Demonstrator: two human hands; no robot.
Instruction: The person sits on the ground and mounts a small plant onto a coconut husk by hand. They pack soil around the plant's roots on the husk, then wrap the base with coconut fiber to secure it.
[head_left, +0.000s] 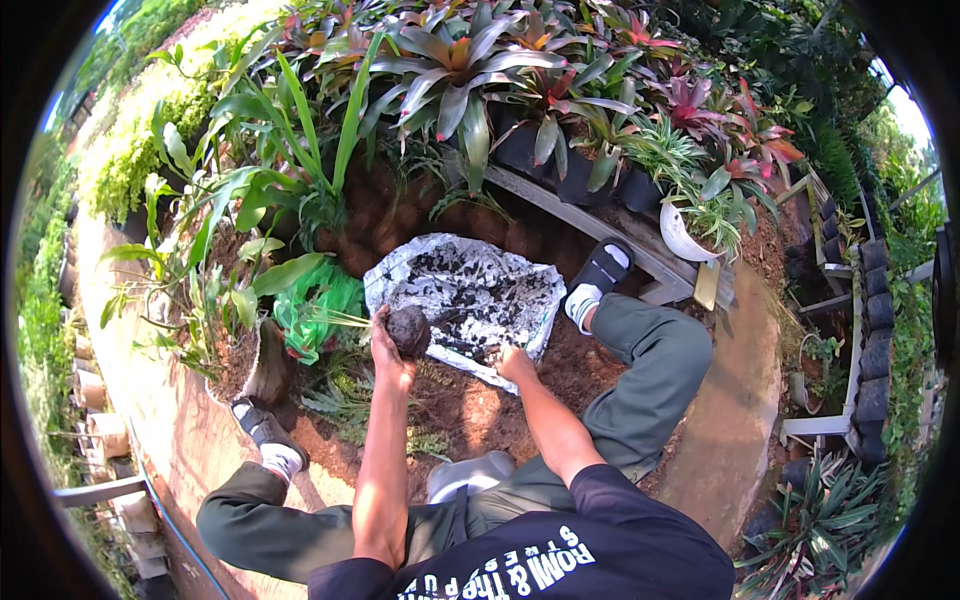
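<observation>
My left hand (388, 356) holds a round, dark ball of soil (409, 332), cupped from below and the left. Thin pale stems (339, 318) stick out of the ball to the left. My right hand (516, 365) is curled at the near edge of a crumpled white plastic sheet (547, 296); whether its fingers grip anything is hidden. Loose dark soil (466, 324) is scattered over the sheet, which lies on the ground between my feet. Left of it, close to the stems, is a green plastic bag (300, 304).
Potted bromeliads (457, 64) crowd the far side behind a grey beam (555, 210). A white pot (681, 232) with a spider plant stands at right, beside a flat gold-coloured object (706, 285). Leafy plants (255, 292) rise at left. Fern fronds (352, 397) lie nearby.
</observation>
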